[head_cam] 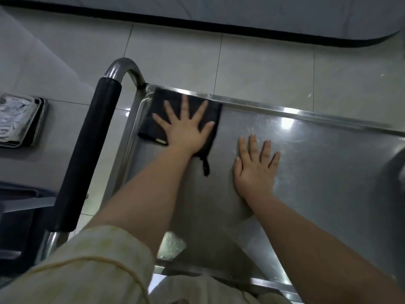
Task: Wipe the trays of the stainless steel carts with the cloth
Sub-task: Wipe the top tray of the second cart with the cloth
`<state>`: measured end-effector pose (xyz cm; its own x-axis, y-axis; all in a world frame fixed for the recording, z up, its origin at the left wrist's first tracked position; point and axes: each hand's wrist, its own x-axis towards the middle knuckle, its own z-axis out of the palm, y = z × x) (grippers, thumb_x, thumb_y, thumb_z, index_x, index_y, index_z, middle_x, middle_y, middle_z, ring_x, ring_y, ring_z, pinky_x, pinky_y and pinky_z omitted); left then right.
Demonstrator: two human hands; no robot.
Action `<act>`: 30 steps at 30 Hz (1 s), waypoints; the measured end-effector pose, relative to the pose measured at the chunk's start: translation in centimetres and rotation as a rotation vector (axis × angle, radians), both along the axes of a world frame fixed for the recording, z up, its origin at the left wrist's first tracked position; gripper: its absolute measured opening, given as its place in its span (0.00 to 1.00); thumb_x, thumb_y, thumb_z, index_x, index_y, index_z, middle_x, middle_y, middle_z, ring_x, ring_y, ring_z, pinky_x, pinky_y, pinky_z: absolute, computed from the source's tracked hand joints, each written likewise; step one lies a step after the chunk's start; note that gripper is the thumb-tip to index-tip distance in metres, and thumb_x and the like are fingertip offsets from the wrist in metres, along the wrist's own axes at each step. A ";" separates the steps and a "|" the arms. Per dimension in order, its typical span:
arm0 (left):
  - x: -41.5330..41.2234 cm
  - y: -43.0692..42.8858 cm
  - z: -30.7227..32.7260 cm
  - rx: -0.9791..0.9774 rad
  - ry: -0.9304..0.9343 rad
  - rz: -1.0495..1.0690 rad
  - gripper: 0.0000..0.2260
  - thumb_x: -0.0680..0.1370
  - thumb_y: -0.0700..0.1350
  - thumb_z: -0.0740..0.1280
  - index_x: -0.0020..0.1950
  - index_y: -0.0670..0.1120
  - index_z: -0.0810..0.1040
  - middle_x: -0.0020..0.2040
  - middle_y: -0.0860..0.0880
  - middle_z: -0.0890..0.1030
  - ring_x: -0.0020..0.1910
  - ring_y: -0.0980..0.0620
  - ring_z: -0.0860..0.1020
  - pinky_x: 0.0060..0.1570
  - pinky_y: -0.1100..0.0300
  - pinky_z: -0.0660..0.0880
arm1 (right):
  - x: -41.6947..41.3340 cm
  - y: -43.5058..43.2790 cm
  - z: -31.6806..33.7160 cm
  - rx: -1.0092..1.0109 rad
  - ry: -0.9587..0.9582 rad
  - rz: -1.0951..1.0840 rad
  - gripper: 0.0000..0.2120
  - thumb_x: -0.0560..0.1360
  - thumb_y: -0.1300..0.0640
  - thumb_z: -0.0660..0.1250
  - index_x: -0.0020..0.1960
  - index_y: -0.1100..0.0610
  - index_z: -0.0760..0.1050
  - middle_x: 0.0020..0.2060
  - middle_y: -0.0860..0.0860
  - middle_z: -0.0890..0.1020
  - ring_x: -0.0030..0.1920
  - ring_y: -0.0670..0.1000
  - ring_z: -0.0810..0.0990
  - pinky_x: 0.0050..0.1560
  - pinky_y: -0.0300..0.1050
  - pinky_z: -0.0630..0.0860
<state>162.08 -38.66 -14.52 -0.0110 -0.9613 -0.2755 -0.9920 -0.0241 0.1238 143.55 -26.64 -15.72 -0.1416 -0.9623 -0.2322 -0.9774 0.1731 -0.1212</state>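
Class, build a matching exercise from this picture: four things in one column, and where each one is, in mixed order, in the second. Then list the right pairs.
Column one
1. cloth
2. left hand
3. right hand
4. black handle grip

Column two
A. flat on the bare steel of the tray
B. spread on top of the cloth
C. in the tray's far left corner
D. outside the tray, along its left end

Pairs: 1-C, 2-B, 3-A, 4-D
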 end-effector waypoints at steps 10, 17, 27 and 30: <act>4.5 0.7 0.0 -0.022 -0.038 0.064 0.32 0.71 0.77 0.41 0.75 0.72 0.43 0.81 0.53 0.41 0.77 0.36 0.38 0.64 0.25 0.34 | -0.3 0.0 -0.3 -0.006 -0.015 0.000 0.28 0.80 0.41 0.41 0.78 0.41 0.39 0.79 0.45 0.45 0.78 0.56 0.38 0.73 0.58 0.31; 0.7 6.0 0.6 0.009 -0.018 0.051 0.30 0.74 0.74 0.39 0.76 0.69 0.41 0.81 0.49 0.40 0.76 0.32 0.36 0.63 0.24 0.33 | 0.0 -0.2 0.0 0.021 -0.013 -0.003 0.28 0.80 0.42 0.39 0.79 0.41 0.39 0.79 0.45 0.42 0.78 0.57 0.37 0.73 0.62 0.32; 9.2 8.9 1.0 0.009 -0.109 0.083 0.33 0.73 0.76 0.39 0.76 0.68 0.41 0.81 0.53 0.42 0.77 0.38 0.38 0.67 0.26 0.37 | -8.8 1.8 1.2 0.119 0.057 0.053 0.31 0.77 0.31 0.38 0.77 0.38 0.37 0.79 0.46 0.40 0.78 0.60 0.39 0.75 0.62 0.38; 6.2 10.8 0.8 0.021 -0.092 0.181 0.32 0.73 0.74 0.37 0.76 0.68 0.39 0.81 0.51 0.40 0.76 0.35 0.37 0.66 0.25 0.37 | -10.4 3.3 1.4 0.120 0.062 0.007 0.33 0.75 0.31 0.34 0.78 0.39 0.37 0.79 0.47 0.39 0.78 0.60 0.37 0.75 0.61 0.36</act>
